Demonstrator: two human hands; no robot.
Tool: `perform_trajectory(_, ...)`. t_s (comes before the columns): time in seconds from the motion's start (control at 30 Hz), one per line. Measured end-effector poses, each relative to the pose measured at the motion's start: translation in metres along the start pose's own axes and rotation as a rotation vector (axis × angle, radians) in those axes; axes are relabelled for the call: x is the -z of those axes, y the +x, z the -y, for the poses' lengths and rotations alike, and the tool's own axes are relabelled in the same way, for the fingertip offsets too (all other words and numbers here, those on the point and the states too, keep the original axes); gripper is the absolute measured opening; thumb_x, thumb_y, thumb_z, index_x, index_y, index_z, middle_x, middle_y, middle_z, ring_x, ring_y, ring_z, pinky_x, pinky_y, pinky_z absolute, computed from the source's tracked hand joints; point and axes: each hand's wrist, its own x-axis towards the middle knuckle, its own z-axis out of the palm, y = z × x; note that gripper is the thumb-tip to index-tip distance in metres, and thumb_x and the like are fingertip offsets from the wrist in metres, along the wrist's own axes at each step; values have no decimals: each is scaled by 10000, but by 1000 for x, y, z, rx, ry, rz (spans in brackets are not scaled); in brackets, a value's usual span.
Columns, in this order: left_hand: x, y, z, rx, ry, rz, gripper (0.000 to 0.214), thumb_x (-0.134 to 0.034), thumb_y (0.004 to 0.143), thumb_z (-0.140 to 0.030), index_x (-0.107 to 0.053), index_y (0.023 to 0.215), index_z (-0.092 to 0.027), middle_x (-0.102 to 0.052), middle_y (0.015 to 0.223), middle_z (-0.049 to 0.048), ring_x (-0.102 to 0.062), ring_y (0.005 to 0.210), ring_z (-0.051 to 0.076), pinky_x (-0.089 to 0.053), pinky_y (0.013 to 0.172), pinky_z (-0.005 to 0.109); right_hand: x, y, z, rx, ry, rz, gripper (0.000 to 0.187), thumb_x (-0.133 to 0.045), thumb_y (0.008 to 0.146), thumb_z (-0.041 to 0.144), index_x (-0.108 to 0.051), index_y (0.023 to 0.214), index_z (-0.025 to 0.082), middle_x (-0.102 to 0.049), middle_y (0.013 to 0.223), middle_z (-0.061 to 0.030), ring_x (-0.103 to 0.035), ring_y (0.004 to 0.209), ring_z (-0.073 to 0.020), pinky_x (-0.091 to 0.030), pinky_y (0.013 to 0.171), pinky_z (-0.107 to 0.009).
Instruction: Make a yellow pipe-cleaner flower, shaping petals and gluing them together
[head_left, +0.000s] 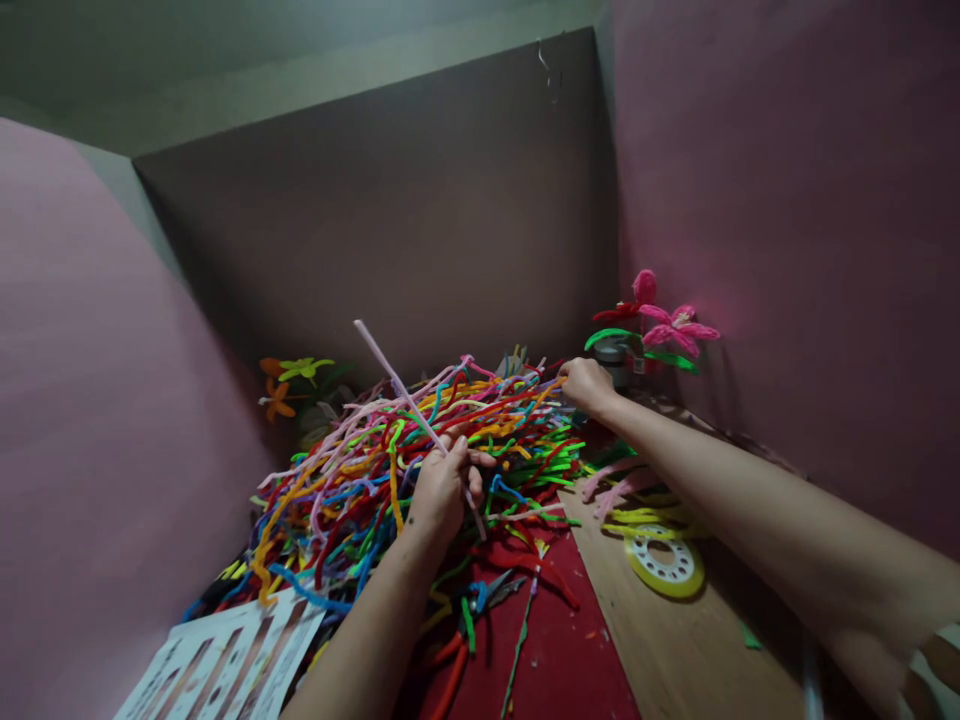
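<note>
My left hand [442, 490] is closed around a straight pale lilac pipe cleaner [397, 385], which slants up to the left with its lower end poking out below the fingers. A large tangled heap of pipe cleaners [360, 450] in many colours lies under and behind that hand. At the heap's right end, my right hand [589, 385] has its fingers curled in a pinch at the tips of orange and purple stems; its fingertips are partly hidden. Pliers or cutters with red handles [450, 670] lie below my left hand.
A yellow tape roll [694, 580] lies on a brown board [637, 620] beside pink and yellow pipe cleaners. Pink pipe-cleaner flowers [679, 328] stand at back right, orange and yellow ones [281, 395] at back left. A printed sheet [225, 660] lies front left. Pink walls flank both sides.
</note>
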Motion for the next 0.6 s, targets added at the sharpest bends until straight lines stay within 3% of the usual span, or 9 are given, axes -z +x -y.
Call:
perform_trajectory(0.17,-6,-5,-8,-42,25,5,266,-537,746,-332,-392,920,-194,-637,627,-7,-426,297,70,-332,272,172,5,23,12,55,0,-103,323,-419,818,267,-618,1067,214,-594,1137,-82,-550,1013,-189,-401,778,-228)
perform_trajectory(0.3,-16,-2,-25,-125,20,26,258,-547,750,-327,-420,922,-183,-636,665,11,-524,396,102,-399,338,199,-3,42,25,74,-3,-20,299,-538,736,251,-653,1007,196,-664,988,-85,-600,912,-184,-419,699,-209)
perform_trajectory(0.47,-23,39,-24,-218,-9,-16,212,-553,747,-255,-543,915,-127,-631,729,55,-612,575,137,-463,466,216,-3,40,33,98,-52,-13,210,-551,688,158,-699,836,161,-682,891,-128,-621,856,-220,-425,669,-242)
perform_trajectory(0.53,-23,61,-14,-119,-20,-108,197,-562,735,-213,-552,913,-130,-603,659,21,-606,551,134,-454,451,211,4,37,32,95,-69,-48,214,-551,678,139,-694,837,133,-677,885,-157,-621,857,-243,-427,673,-259)
perform_trajectory(0.6,-22,78,-3,-53,-33,-119,189,-557,731,-176,-551,911,-117,-554,556,-5,-590,497,137,-439,418,213,15,35,29,75,-71,-99,220,-535,687,125,-685,846,105,-671,869,-180,-624,841,-254,-429,669,-271)
